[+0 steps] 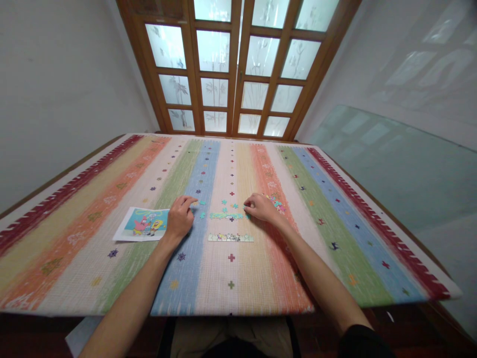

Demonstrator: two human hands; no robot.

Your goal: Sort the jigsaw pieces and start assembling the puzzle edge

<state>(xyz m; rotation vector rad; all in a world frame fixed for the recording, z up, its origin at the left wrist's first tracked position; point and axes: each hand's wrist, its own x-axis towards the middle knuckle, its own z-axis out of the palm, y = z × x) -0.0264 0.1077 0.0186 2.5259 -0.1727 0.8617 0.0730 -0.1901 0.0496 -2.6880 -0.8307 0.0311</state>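
Note:
My left hand [180, 217] rests on the striped tablecloth [93, 199], fingers curled, fingertips near loose teal puzzle pieces [202, 203]; whether it pinches one is unclear. My right hand [261, 207] lies fingers-down beside the right end of a short teal strip of joined pieces [226, 216], fingertips seemingly on a small piece. Below that strip lies a longer, paler row of joined pieces [230, 237]. A small pile of loose pieces [276, 201] sits just behind my right hand. A cartoon reference picture [143, 223] lies flat at my left wrist.
The table [421, 278] reaches back to a wooden door with frosted glass panes [238, 69]. A large glass sheet [402, 169] leans against the right wall. White wall stands on the left.

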